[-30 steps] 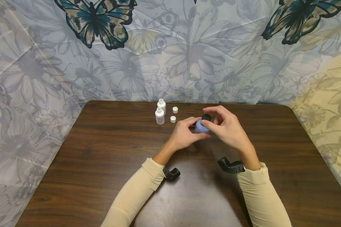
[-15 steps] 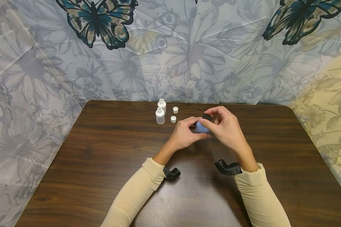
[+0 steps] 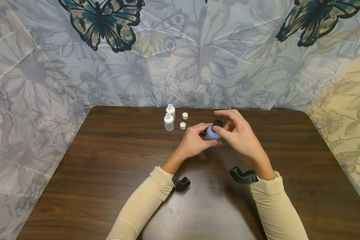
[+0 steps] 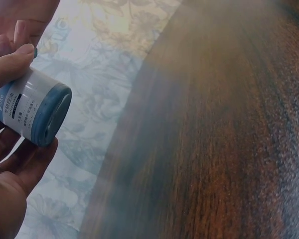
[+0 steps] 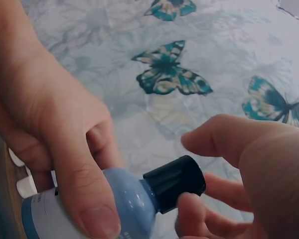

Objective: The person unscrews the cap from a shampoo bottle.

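Note:
A squat blue bottle (image 3: 212,134) with a black cap (image 5: 175,182) is held up off the table, tilted. Its white label and blue base show in the left wrist view. My left hand (image 3: 194,142) grips the bottle's body (image 5: 132,199) between thumb and fingers. Around the cap lies my right hand (image 3: 243,136), its index finger lifted away in the head view. The right wrist view has the upper digit apart from the cap and lower fingertips (image 5: 190,203) at its edge. Whether those press on it I cannot tell.
Two small white bottles (image 3: 169,123) without caps stand near the far edge of the dark wooden table (image 3: 108,186). Beside them lie two white caps (image 3: 182,126). A patterned cloth (image 3: 138,73) with butterflies hangs behind the table.
My right fingers closed in around the black cap half a second ago and are now spread again. The right wrist swung left, then back right. My left hand has stayed on the bottle.

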Demonstrator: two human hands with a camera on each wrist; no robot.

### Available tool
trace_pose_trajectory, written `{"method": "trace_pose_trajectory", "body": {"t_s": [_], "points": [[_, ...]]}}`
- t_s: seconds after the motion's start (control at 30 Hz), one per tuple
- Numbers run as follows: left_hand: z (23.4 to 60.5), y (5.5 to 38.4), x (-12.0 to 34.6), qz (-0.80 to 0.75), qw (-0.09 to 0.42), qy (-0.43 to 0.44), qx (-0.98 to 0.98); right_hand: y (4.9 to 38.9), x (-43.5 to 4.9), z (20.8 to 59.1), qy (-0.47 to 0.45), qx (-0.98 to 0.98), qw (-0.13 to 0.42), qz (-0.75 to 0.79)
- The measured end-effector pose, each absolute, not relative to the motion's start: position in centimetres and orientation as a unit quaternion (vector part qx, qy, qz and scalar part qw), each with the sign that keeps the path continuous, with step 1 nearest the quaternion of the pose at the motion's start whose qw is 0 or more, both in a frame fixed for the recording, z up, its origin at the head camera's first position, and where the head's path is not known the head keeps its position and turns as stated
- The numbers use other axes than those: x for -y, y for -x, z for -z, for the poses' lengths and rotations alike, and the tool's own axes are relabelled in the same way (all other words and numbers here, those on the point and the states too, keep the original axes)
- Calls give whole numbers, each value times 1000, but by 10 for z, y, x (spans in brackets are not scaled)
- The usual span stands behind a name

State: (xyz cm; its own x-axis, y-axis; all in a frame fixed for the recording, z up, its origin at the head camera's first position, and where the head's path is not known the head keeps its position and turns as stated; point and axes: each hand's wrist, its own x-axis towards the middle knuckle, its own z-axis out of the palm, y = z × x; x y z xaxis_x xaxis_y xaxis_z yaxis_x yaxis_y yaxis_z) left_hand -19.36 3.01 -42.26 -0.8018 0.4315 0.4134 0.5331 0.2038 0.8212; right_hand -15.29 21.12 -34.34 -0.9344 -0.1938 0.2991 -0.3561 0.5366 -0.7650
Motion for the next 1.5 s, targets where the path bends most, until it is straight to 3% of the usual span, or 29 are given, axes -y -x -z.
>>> {"method": "trace_pose_trajectory", "body": {"t_s": [0.33,0.93,1.5], "points": [[423,193,-29,550,54,326,767,154,-206,345,-107,892,110,-425],[423,193,-31,551,42,312,773,154,-214,345,-185,865,79,-459],[424,194,-29,551,62,325,766,153,-209,346,-125,884,104,-439]]}}
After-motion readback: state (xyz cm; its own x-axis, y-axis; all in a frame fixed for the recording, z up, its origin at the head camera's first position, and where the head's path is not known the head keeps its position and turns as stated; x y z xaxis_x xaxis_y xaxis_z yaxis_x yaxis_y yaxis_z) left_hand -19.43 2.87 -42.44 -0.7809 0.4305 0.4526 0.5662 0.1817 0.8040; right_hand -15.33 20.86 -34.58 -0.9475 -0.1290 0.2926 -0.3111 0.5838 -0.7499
